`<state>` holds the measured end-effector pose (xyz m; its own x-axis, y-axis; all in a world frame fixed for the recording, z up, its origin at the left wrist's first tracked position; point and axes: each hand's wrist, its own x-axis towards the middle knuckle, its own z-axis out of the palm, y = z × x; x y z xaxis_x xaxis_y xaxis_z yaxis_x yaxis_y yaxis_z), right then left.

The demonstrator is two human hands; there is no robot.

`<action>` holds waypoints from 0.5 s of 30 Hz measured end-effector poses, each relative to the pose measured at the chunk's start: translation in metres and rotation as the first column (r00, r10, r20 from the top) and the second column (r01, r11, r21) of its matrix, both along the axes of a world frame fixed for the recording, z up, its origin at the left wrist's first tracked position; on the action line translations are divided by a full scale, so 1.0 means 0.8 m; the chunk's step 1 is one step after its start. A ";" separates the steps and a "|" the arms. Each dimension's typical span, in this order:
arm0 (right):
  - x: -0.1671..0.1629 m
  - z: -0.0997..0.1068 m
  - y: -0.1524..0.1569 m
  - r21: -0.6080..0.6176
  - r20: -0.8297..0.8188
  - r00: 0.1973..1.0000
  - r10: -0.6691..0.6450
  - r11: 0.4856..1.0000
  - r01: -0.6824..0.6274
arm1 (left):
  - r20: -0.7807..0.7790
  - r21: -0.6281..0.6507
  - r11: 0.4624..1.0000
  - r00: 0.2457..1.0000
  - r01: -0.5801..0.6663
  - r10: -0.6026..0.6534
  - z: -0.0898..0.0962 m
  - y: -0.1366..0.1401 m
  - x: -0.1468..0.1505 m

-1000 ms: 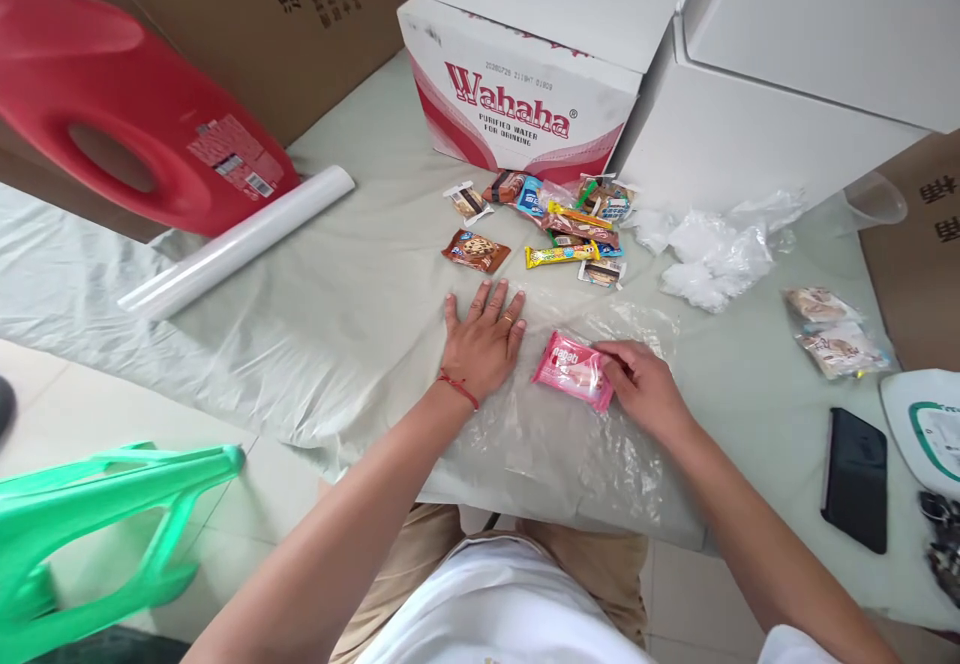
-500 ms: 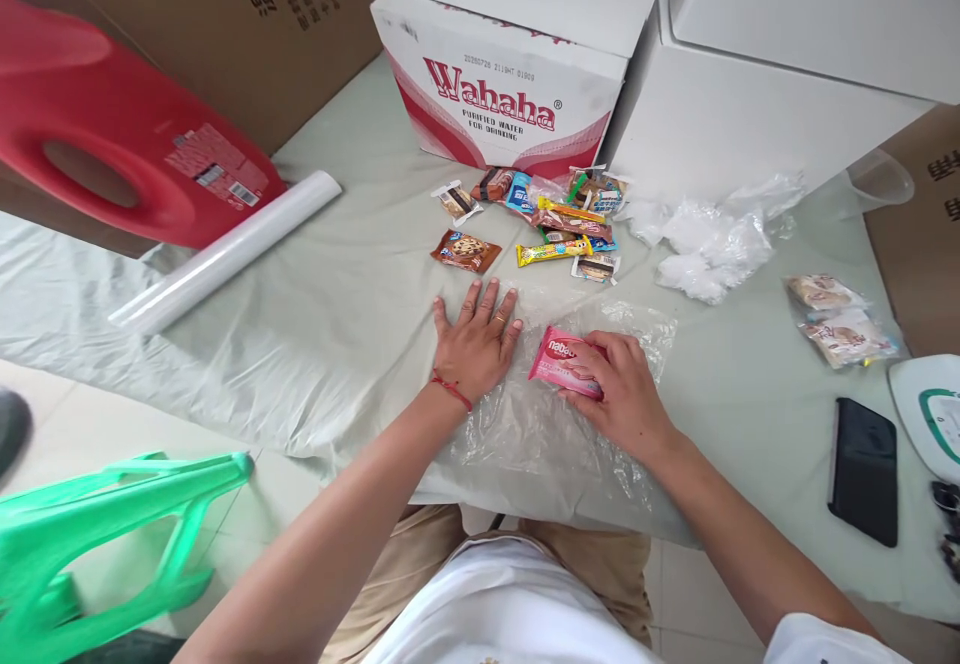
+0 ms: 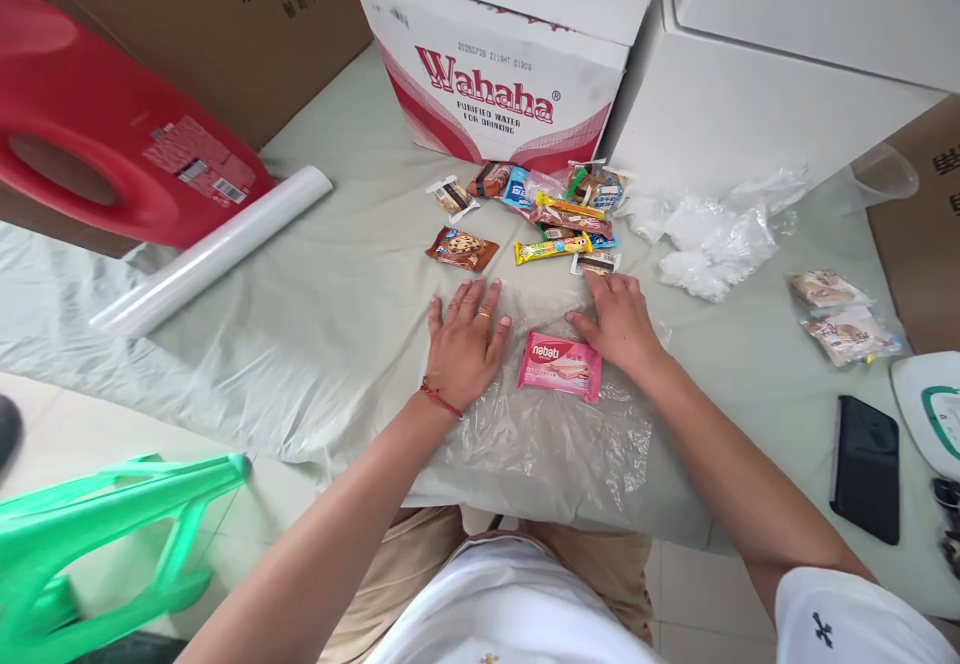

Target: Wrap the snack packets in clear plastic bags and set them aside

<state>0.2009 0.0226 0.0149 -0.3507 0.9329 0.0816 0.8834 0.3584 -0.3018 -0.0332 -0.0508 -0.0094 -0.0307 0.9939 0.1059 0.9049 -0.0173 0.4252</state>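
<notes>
A pink Nabati wafer pack lies on a spread sheet of clear plastic film. Flat on the table by the film's left edge, my left hand has its fingers spread and holds nothing. My right hand is just past the wafer pack, thumb apart from the fingers, with nothing in it. Its fingertips come close to a small clear-wrapped biscuit at the near edge of a snack pile. That pile includes a yellow snack bar; a brown cookie packet lies to its left.
A roll of plastic film and a red jug stand at left. Behind the snacks is a Wahaha carton. Crumpled plastic, wrapped biscuits and a black phone lie at right. A green stool is on the floor.
My right hand has let go of the pink wafer pack and moved forward toward the snack pile. The pack now lies on the film. My left hand stays flat.
</notes>
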 end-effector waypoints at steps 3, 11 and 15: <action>-0.003 -0.001 0.024 -0.138 -0.026 1.000 0.014 0.990 -0.017 | 0.140 0.051 0.998 0.990 -0.030 0.022 -0.009 0.001 -0.015; 0.016 0.035 0.025 -0.085 -0.291 0.920 0.263 0.951 -0.298 | 0.412 0.111 0.992 0.906 0.059 -0.100 -0.018 0.012 -0.030; 0.023 0.042 0.005 0.020 -0.255 0.890 0.378 0.922 -0.386 | 0.431 0.073 0.991 0.892 0.114 -0.135 -0.013 0.021 -0.027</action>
<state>0.2191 0.0264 0.0489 -0.6524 0.7345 0.1867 0.5747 0.6400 -0.5100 -0.0548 -0.0337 -0.0202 0.0398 0.9871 0.1548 0.6200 -0.1459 0.7709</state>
